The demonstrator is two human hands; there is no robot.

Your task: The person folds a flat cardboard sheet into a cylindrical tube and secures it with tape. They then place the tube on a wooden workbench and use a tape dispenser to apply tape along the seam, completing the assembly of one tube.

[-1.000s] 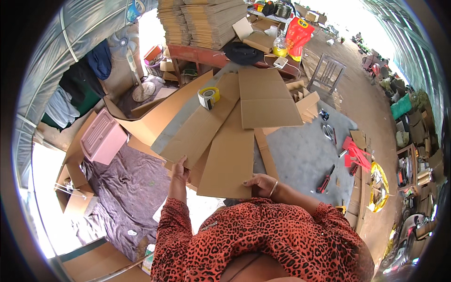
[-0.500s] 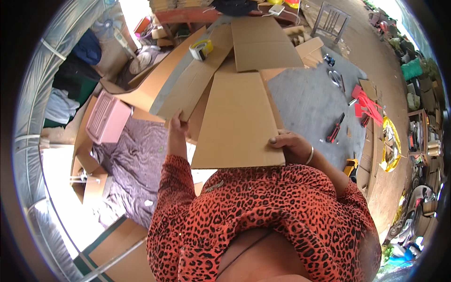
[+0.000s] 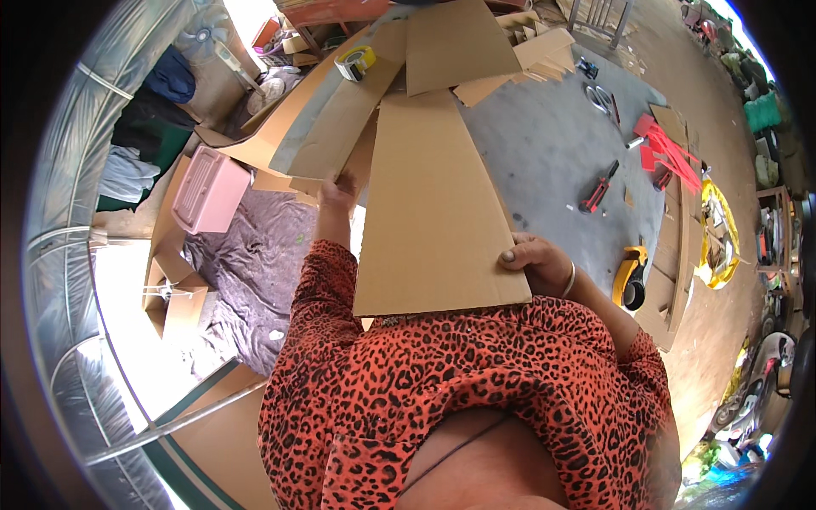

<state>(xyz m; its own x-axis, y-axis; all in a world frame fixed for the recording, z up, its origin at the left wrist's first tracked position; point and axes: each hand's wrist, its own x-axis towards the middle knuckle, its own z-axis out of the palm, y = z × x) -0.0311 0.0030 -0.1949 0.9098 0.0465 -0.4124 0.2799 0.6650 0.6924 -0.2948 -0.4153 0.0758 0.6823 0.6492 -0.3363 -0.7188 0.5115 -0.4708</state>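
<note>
There is one view only, from a wide fisheye camera worn on the person's head. It looks steeply down over the chest in a leopard-print top (image 3: pixel 476 399), which fills the lower middle of the round picture and lies very near the lens. The flat cardboard sheet (image 3: pixel 429 212) held out in front comes next, close, with the left hand (image 3: pixel 337 192) and right hand (image 3: pixel 535 259) at its sides. Beyond, the concrete floor (image 3: pixel 544 153) stretches away toward the upper edge, where the roll of tape (image 3: pixel 355 62) looks small and far. Straight edges bow toward the dark rim. No second view shares the scene.
</note>
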